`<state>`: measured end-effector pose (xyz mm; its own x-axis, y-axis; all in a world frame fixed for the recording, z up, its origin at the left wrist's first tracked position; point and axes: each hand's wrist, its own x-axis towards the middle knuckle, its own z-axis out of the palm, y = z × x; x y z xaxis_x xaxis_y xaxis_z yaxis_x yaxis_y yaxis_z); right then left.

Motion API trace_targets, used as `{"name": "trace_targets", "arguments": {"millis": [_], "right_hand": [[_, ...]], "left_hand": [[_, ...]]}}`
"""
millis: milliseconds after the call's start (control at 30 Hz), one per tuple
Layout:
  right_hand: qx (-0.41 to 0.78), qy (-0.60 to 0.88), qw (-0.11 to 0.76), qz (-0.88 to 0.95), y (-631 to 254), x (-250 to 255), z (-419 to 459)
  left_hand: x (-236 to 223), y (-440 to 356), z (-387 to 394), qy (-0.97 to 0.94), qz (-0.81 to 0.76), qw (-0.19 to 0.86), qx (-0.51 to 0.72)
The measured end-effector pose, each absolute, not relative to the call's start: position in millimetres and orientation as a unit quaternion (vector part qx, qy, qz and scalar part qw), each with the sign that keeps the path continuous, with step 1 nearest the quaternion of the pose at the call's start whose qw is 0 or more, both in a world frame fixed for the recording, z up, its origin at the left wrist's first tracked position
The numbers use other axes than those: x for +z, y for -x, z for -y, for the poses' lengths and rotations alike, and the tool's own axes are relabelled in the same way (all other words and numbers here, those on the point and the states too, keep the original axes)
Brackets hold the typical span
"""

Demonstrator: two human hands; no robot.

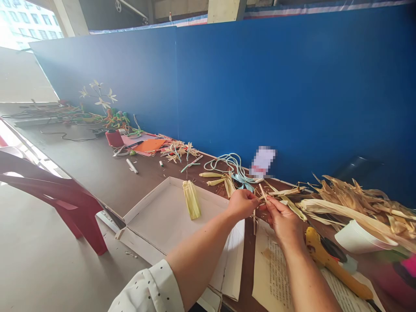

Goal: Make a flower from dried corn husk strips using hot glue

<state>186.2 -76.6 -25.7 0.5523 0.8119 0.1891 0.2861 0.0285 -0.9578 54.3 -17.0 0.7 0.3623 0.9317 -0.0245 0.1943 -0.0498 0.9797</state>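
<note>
Right of center in my head view, the right hand (285, 222) pinches a thin pale stick (262, 191) between thumb and fingers, its tip pointing up. My left hand (242, 203) is just beside it, fingers curled together; I can't tell what, if anything, they grip. Below the left forearm, a shallow white box (151, 216) sits on the counter (104, 167), with a yellow-green husk piece (192, 201) in it. Toward the lower right, a yellow glue gun (341, 271) lies over printed paper (271, 271), near a white cup (359, 238) and dried husks (351, 197).
</note>
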Motion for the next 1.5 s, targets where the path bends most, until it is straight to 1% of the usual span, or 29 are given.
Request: {"name": "trace_targets", "arguments": {"millis": [133,233,300,367,467,533,600,733,833,933,1000,1133,1200,1267,1333,1500], "right_hand": [[0.209,0.678,0.604,0.364,-191,-21,79],[0.212,0.642,0.674,0.298,-195,-13,82],[0.26,0.592,0.705,0.292,-194,-6,86],[0.335,0.563,0.686,0.318,-188,1,89],[0.426,0.569,0.605,0.358,-176,5,92],[0.458,0.572,0.566,0.376,-172,3,92],[0.456,0.574,0.558,0.39,-172,-1,90],[0.374,0.607,0.558,0.424,-183,-13,83],[0.284,0.66,0.54,0.439,-191,-16,82],[0.186,0.699,0.538,0.433,-190,-9,86],[0.128,0.694,0.575,0.414,-188,1,92],[-0.004,0.607,0.718,0.34,-185,19,101],[-0.059,0.58,0.74,0.336,-185,24,104],[-0.081,0.576,0.734,0.349,-185,26,105],[-0.079,0.578,0.729,0.358,-185,25,105],[-0.04,0.567,0.75,0.338,-188,21,101]], "left_hand": [[0,-54,16,-0.626,-0.454,0.531,0.347],[-3,-54,14,-0.616,-0.454,0.539,0.353],[-4,-54,13,-0.613,-0.455,0.536,0.359],[-5,-54,12,-0.614,-0.457,0.53,0.365],[-5,-54,12,-0.617,-0.455,0.522,0.375],[-4,-53,13,-0.619,-0.448,0.519,0.382],[-2,-53,14,-0.623,-0.439,0.521,0.384],[3,-52,18,-0.644,-0.442,0.507,0.365],[5,-51,19,-0.667,-0.447,0.482,0.351],[5,-51,18,-0.682,-0.445,0.469,0.343],[4,-51,17,-0.692,-0.446,0.449,0.348],[3,-50,19,-0.748,-0.417,0.372,0.36],[1,-50,22,-0.798,-0.372,0.337,0.334],[-1,-51,26,-0.85,-0.312,0.303,0.297],[-3,-53,29,-0.887,-0.265,0.273,0.262],[-8,-56,34,-0.917,-0.24,0.238,0.214]]}}
